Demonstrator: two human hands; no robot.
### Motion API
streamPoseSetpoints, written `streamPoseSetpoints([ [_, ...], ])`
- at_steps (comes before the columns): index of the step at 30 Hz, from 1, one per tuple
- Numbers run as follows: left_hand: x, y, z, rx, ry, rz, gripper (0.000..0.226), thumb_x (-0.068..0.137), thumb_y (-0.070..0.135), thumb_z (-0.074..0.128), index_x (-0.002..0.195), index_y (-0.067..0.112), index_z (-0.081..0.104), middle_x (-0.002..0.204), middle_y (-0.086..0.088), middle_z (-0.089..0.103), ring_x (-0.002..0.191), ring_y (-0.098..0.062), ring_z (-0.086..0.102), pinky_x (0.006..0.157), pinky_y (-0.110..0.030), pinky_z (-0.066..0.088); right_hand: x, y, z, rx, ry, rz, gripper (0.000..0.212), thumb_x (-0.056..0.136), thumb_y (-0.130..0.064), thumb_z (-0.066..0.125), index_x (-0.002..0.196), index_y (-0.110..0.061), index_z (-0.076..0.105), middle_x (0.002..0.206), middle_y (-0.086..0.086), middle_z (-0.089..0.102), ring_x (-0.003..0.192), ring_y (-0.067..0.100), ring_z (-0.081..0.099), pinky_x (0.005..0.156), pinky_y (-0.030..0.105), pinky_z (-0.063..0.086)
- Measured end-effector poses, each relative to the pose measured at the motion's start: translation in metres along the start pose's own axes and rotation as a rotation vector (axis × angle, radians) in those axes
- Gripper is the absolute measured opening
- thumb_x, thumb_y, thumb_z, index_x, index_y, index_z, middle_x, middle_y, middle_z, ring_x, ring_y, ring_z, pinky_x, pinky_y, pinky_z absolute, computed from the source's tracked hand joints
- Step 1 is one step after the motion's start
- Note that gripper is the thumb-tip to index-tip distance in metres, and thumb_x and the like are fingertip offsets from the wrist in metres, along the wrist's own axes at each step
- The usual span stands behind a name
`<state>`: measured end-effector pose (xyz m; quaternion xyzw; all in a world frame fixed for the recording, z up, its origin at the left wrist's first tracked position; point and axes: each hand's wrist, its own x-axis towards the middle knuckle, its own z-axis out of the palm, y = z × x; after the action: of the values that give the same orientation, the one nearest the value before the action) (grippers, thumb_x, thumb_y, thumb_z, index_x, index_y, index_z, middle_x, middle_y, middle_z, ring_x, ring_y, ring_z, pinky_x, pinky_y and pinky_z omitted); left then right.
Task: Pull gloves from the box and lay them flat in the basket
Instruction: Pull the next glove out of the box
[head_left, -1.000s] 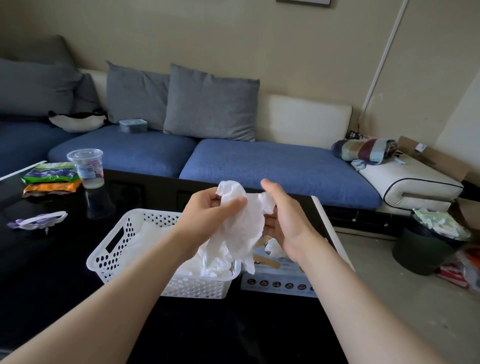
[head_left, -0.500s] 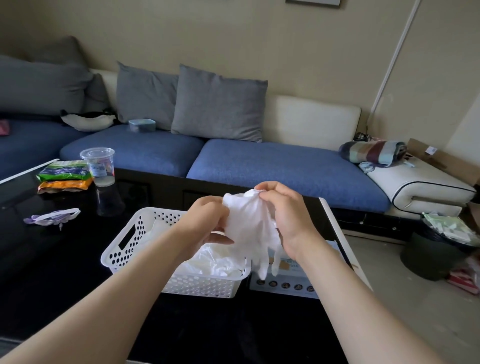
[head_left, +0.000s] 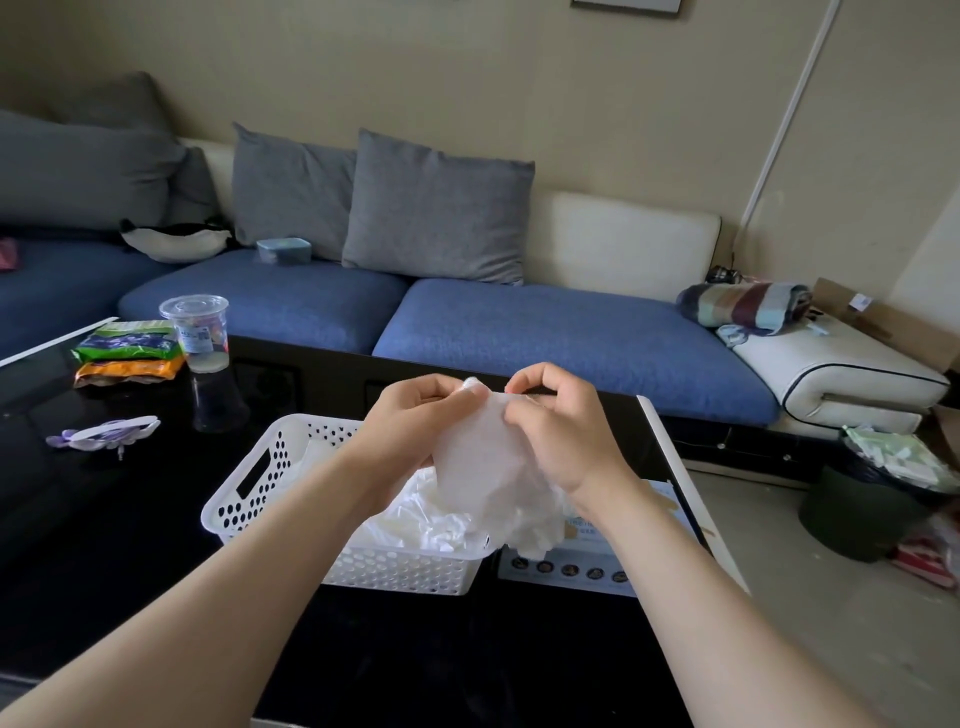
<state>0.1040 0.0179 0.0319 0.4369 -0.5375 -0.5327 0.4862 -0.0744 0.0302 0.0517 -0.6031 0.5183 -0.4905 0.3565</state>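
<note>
**Living room, mid-task:** At the centre of the frame, we are holding a white disposable glove (head_left: 483, 467) up by its top edge. Our left hand (head_left: 415, 415) and right hand (head_left: 558, 436) are each pinching it between thumb and curled fingers. Its crumpled lower end is dangling over the white perforated basket (head_left: 283, 447) on the black bench (head_left: 104, 545). A heap of white gloves (head_left: 415, 512) is already lying in the basket, looking rumpled rather than flat. The glove box (head_left: 587, 569) is sitting just right of the basket. By our reckoning the job is well underway: this glove is awaiting spreading and laying down, and we cannot tell how many are remaining in the box.
</note>
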Motion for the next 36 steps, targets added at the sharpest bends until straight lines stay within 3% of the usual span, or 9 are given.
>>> streamPoseSetpoints([
  [3,0.000,0.003,0.002,-0.032,0.050,0.028,0.033,0.097,0.035,0.075,0.103,0.004,0.066,0.089,-0.004,0.074,0.081,-0.018,0.068,0.073,-0.035,0.055,0.000,0.005,-0.005,-0.120,-0.054,0.062,0.014,0.089,-0.012,0.066,0.092,-0.020,0.077,0.081,-0.004,0.078,0.077,0.013,0.072,0.067,0.030,0.056],
  [6,-0.003,0.004,0.003,-0.039,0.054,0.023,0.034,0.095,0.038,0.077,0.102,0.006,0.066,0.086,-0.005,0.073,0.080,-0.019,0.068,0.073,-0.037,0.054,0.000,0.008,-0.012,-0.255,-0.124,0.081,0.023,0.083,-0.013,0.062,0.067,0.002,0.055,0.066,0.008,0.053,0.066,0.023,0.049,0.067,0.042,0.040],
  [10,-0.007,0.005,0.009,-0.118,-0.046,-0.010,0.034,0.094,0.035,0.077,0.102,0.005,0.063,0.087,-0.010,0.072,0.082,-0.027,0.071,0.072,-0.040,0.058,-0.001,0.008,-0.024,-0.044,-0.216,0.210,0.016,0.069,-0.019,0.057,0.062,-0.011,0.046,0.066,0.009,0.043,0.063,0.023,0.044,0.064,0.036,0.036],
  [14,-0.008,0.008,0.010,-0.137,-0.041,-0.044,0.038,0.093,0.037,0.078,0.104,0.004,0.063,0.089,-0.011,0.072,0.079,-0.027,0.072,0.065,-0.039,0.060,0.001,0.017,-0.034,0.078,-0.287,0.306,0.021,0.082,-0.012,0.058,0.061,-0.013,0.059,0.066,0.010,0.057,0.060,0.023,0.055,0.060,0.031,0.042],
  [17,-0.006,0.006,0.006,-0.042,0.046,-0.095,0.044,0.095,0.041,0.076,0.108,0.000,0.064,0.099,-0.015,0.074,0.083,-0.026,0.074,0.062,-0.036,0.060,0.000,0.023,-0.031,-0.123,-0.256,0.268,0.023,0.092,-0.019,0.065,0.074,-0.016,0.078,0.080,0.004,0.076,0.078,0.022,0.071,0.072,0.035,0.053],
  [20,0.000,-0.004,-0.006,0.286,0.194,-0.114,0.037,0.098,0.046,0.070,0.106,0.010,0.065,0.104,-0.010,0.070,0.093,-0.027,0.072,0.056,-0.033,0.060,0.003,0.033,-0.023,-0.276,-0.154,0.201,0.015,0.096,-0.031,0.071,0.089,-0.028,0.085,0.089,-0.010,0.081,0.092,0.014,0.076,0.085,0.037,0.061],
  [24,0.007,-0.018,-0.034,0.586,0.252,-0.075,0.044,0.099,0.052,0.064,0.103,0.008,0.061,0.098,-0.011,0.068,0.087,-0.023,0.065,0.072,-0.038,0.056,0.011,0.042,-0.012,-0.349,-0.140,0.103,0.015,0.099,-0.034,0.073,0.093,-0.025,0.084,0.091,-0.006,0.079,0.090,0.017,0.074,0.084,0.041,0.061],
  [29,0.002,-0.018,-0.052,0.582,0.214,-0.073,0.044,0.102,0.052,0.059,0.086,0.012,0.047,0.083,-0.004,0.048,0.072,-0.017,0.046,0.064,-0.030,0.037,0.021,0.053,0.009,-0.332,-0.120,-0.008,0.014,0.104,-0.036,0.068,0.107,-0.029,0.080,0.105,-0.016,0.076,0.101,0.003,0.068,0.082,0.024,0.051],
  [36,-0.003,-0.022,-0.084,0.667,0.239,-0.115,0.038,0.103,0.059,0.051,0.102,0.021,0.055,0.099,-0.005,0.068,0.083,-0.023,0.065,0.050,-0.032,0.051,0.034,0.059,0.042,-0.421,-0.081,-0.100,0.015,0.106,-0.037,0.064,0.101,-0.029,0.076,0.098,-0.011,0.075,0.092,0.006,0.067,0.074,0.025,0.051],
])
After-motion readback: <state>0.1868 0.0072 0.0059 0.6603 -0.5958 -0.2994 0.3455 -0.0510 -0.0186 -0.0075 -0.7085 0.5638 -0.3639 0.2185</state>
